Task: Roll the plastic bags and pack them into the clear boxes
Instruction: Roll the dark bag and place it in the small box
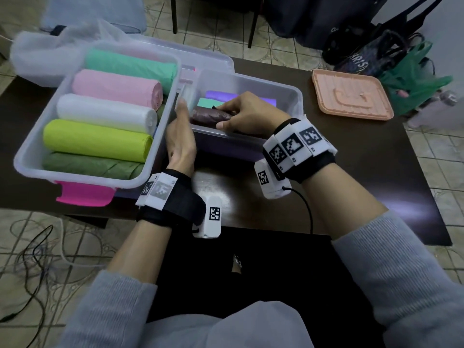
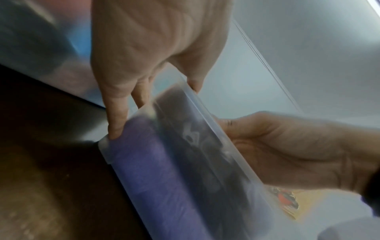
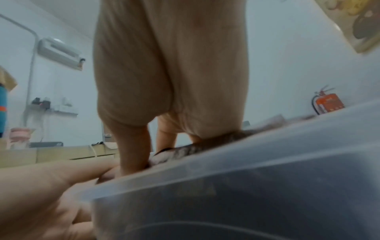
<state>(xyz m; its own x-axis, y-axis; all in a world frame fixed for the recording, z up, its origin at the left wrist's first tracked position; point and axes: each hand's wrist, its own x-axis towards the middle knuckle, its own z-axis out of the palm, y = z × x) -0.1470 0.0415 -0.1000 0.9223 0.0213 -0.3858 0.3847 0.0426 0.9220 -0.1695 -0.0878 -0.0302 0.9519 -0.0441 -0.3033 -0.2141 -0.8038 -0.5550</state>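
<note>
- The dark brown roll (image 1: 211,117) of plastic bag lies at the near wall of the right clear box (image 1: 296,96), beside a teal roll (image 1: 208,102) and a purple roll (image 1: 221,94).
- We see our right hand (image 1: 247,114) curled over the dark brown roll, thumb at its near side, gripping it.
- Our left hand (image 1: 181,136) sits with straight fingers between the boxes, touching the right box's corner.
- The left clear box (image 1: 30,146) holds green, pink, white, lime and olive rolls, and crowds that gap.
- A peach tray (image 1: 351,95) rests well apart on the tabletop (image 1: 364,172).
- Only the left wrist view shows a purple roll through the box wall (image 2: 185,170); the right wrist view shows a fire extinguisher (image 3: 329,104).
</note>
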